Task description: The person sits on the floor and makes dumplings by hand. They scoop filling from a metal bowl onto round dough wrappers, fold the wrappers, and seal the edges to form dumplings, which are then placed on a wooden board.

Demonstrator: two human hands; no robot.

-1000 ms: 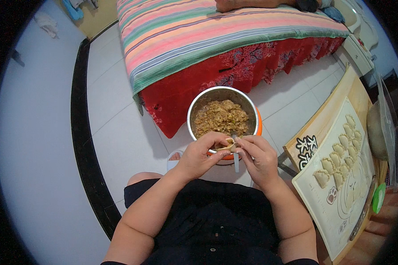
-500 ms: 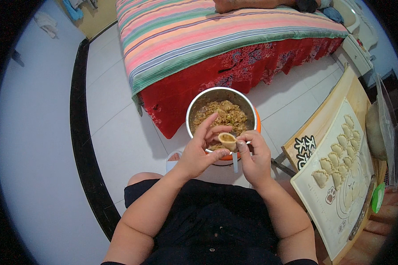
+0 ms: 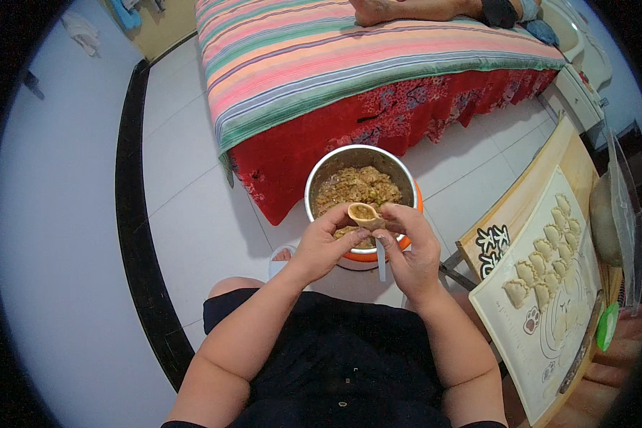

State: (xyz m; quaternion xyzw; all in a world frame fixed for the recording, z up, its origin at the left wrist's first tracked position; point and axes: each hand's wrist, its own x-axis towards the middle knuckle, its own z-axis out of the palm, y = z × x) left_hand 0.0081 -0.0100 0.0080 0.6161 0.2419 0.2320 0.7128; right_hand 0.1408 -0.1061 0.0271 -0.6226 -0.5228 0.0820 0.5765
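Between my two hands is a dumpling [image 3: 364,215], its dough folded into a small cup with brown filling showing at the open top. My left hand [image 3: 328,246] pinches it from the left, thumb in front and fingers behind. My right hand [image 3: 414,250] grips its right edge with thumb and fingers. Just beyond and below them stands a metal bowl [image 3: 311,187] holding minced filling [image 3: 360,187]. A pale handle [image 3: 381,262] sticks out over the bowl's near rim, partly covered by my right hand.
On the right, a wooden board [image 3: 471,246] carries a white mat [image 3: 510,342] with several finished dumplings [image 3: 542,250] in rows. A green-rimmed item [image 3: 608,327] lies by its edge. An orange thing [image 3: 419,203] shows under the bowl. Ahead is a striped bed [image 3: 299,64] with a person's leg [image 3: 421,10] on it.
My left fingers, spread before, have closed round the dumpling. Both hands now hold it, and its open end has tipped upward.
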